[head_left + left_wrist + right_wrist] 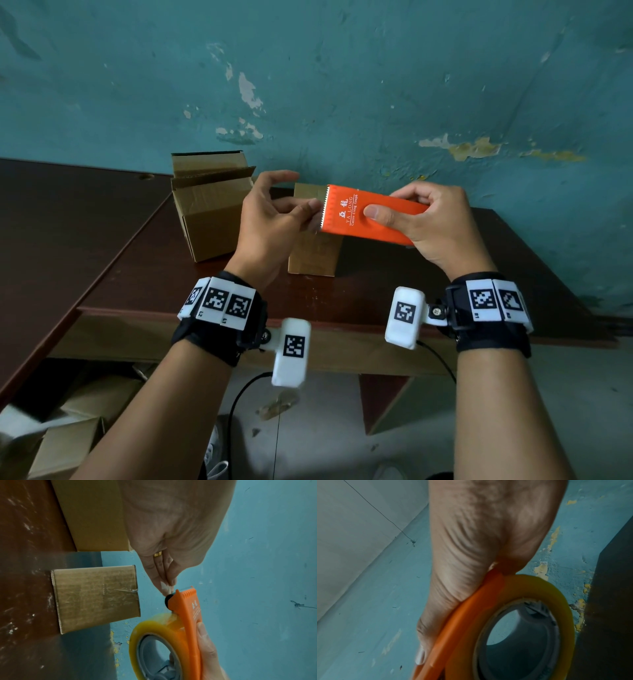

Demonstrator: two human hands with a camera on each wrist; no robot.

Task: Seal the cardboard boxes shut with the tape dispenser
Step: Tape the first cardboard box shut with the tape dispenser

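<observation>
Two cardboard boxes [212, 212] stand on the table [102, 240]. Above them, the right hand [435, 222] grips the orange tape dispenser [370, 214]; the left hand [270, 219] pinches at its toothed edge. Only the wrist views show the yellowish roll [154, 635].

Two cardboard boxes [209, 205], one tape dispenser [363, 216]

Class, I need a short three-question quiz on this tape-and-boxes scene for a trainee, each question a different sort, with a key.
1. True or false: the orange plastic tape dispenser rests on the dark wooden table.
2. Which hand grips the dispenser? A) left hand B) right hand
3. Fill in: the left hand pinches at the dispenser's ____ edge.

Key
1. False: it is held up above the small brown cardboard box.
2. B, the right hand.
3. Serrated cutter edge, where the tape end is.
</observation>
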